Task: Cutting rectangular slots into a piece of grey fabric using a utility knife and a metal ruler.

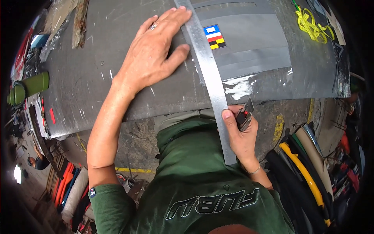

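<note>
A long metal ruler (210, 74) lies slantwise across the dark worktable, its lower end sticking out past the near edge. My left hand (150, 58) lies flat on the table with its fingers stretched out, the fingertips reaching the ruler near its far end. At the near end, my right hand (244, 142) pinches the ruler's edge with the thumb on top. That same hand holds a utility knife (244, 116), blade pointing up and away. Under and right of the ruler is a grey sheet (253, 33) bearing a small colourful patch (214, 36).
A yellow tape measure (313, 25) lies loosely at the table's far right. Left are a piece of weathered wood (80, 23) and a green bottle (33, 85). Fabric rolls stand on the floor at both sides, including a yellow roll (302, 173). Another person (39, 160) is at far left.
</note>
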### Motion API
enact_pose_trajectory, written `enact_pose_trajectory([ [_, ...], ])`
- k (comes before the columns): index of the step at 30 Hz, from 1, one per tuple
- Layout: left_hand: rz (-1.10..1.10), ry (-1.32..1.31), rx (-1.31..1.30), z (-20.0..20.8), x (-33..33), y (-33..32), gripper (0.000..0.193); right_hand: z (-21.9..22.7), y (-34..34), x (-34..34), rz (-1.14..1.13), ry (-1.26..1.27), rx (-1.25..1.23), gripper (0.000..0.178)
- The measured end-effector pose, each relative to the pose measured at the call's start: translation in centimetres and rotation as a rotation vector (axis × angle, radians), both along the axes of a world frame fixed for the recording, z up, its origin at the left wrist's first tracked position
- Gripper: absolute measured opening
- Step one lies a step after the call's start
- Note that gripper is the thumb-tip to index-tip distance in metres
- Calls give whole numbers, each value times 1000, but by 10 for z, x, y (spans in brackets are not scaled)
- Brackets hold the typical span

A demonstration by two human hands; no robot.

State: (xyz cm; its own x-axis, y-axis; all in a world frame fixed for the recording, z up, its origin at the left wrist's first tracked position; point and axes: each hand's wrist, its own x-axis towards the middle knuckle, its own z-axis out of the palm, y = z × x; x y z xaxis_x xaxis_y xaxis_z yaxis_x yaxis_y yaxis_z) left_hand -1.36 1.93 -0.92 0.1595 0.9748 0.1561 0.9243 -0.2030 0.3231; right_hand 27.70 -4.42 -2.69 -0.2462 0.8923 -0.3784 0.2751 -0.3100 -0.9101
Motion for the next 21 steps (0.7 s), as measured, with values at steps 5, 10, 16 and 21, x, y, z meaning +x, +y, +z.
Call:
enact_pose_trajectory([
  [5, -578, -676, 577, -65, -30, 36, 72, 0, 1, -2, 34, -4, 23, 22],
  [10, -243, -445, 340, -29, -7, 13, 61, -1, 1, -1, -3, 16, 40, 20],
  [16, 42, -57, 109, -10, -2, -2, 59, 3, 1, -3, 22, 24, 32, 19],
  [21, 53, -94, 53, -9, -4, -1, 62, 3, 2, -3, 28, 27, 9, 20],
])
